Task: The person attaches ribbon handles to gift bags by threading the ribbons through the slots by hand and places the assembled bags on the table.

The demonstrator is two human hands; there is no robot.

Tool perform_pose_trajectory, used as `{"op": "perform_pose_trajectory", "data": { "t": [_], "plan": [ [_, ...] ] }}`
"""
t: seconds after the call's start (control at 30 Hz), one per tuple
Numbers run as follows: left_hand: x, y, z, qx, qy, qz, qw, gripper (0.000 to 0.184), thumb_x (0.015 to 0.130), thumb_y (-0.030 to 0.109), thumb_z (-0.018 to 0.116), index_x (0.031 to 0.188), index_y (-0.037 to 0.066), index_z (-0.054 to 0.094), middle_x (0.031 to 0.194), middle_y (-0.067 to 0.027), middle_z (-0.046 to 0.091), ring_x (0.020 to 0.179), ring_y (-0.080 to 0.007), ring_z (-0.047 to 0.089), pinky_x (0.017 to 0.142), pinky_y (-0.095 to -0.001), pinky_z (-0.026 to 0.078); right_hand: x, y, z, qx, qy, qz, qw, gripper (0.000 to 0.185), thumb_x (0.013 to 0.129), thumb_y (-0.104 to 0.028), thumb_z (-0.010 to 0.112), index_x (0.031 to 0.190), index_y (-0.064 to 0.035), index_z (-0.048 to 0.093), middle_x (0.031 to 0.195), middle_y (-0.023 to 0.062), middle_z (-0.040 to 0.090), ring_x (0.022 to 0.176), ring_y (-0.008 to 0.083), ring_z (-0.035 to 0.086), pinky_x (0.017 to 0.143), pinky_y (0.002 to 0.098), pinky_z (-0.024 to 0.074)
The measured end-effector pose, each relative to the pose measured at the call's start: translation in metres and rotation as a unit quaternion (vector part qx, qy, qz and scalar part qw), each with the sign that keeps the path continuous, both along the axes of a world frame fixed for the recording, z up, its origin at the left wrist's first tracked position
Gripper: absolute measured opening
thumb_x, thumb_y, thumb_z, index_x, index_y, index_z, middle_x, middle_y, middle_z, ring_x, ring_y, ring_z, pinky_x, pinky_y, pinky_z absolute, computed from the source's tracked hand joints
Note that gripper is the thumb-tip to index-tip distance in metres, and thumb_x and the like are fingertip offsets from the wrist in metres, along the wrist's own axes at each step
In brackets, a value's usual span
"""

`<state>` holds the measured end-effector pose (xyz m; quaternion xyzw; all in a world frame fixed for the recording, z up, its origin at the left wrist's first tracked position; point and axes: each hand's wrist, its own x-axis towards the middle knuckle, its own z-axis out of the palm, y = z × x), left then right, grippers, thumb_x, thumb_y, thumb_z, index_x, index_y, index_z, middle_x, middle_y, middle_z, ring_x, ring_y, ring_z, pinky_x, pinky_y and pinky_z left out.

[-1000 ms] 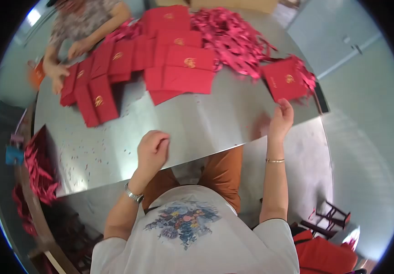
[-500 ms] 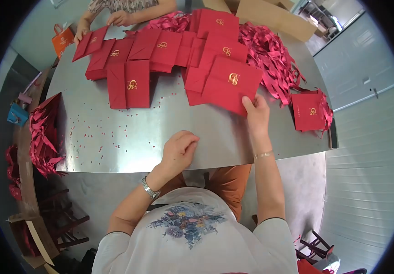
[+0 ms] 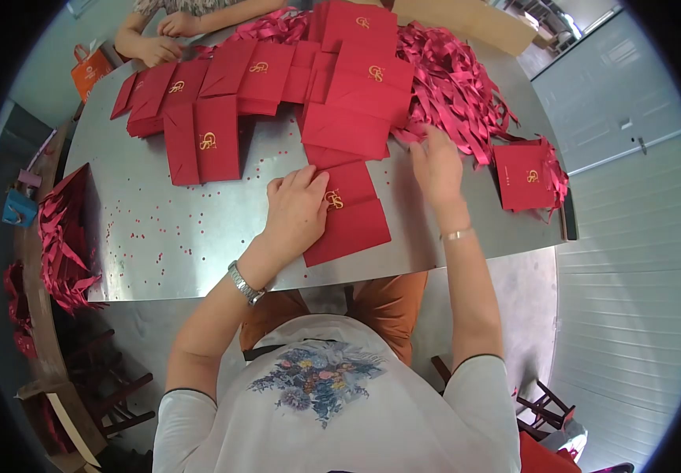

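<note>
A red paper bag with a gold logo lies flat near the front edge of the metal table. My left hand lies over its left side, fingers bent and holding it against the tabletop. To the right and farther up, my right hand reaches to the edge of a heap of dark pink ribbons. Its fingertips pinch a ribbon at the near corner of the heap. Just beyond the held bag, an overlapping stack of red bags spreads across the table.
Another row of red bags lies at the left. A ribboned red bag sits at the right edge, and bags with ribbons stand at the left edge. Across the table are another person's hands. Small red dots litter the metal tabletop.
The red bag has come from the stack to the table in front of me. My left hand has moved onto it; my right hand has let go and moved up to the ribbons.
</note>
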<state>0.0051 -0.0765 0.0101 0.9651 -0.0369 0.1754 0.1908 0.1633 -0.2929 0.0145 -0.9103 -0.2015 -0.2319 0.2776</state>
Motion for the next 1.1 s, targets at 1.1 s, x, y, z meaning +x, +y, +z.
{"op": "perform_pose_trajectory", "data": {
  "t": [1.1],
  "plan": [
    [0.029, 0.009, 0.042, -0.178, 0.232, -0.086, 0.952, 0.026, 0.076, 0.009, 0.067, 0.100, -0.001, 0.062, 0.088, -0.0189, 0.065, 0.084, -0.0329, 0.063, 0.077, -0.0373, 0.050, -0.126, 0.006, 0.024, 0.200, 0.205, 0.138, 0.948, 0.009, 0.087, -0.007, 0.065, 0.094, -0.0018, 0.063, 0.083, 0.0144, 0.065, 0.071, 0.0277, 0.064, 0.064, 0.0321, 0.0502]
  ]
}}
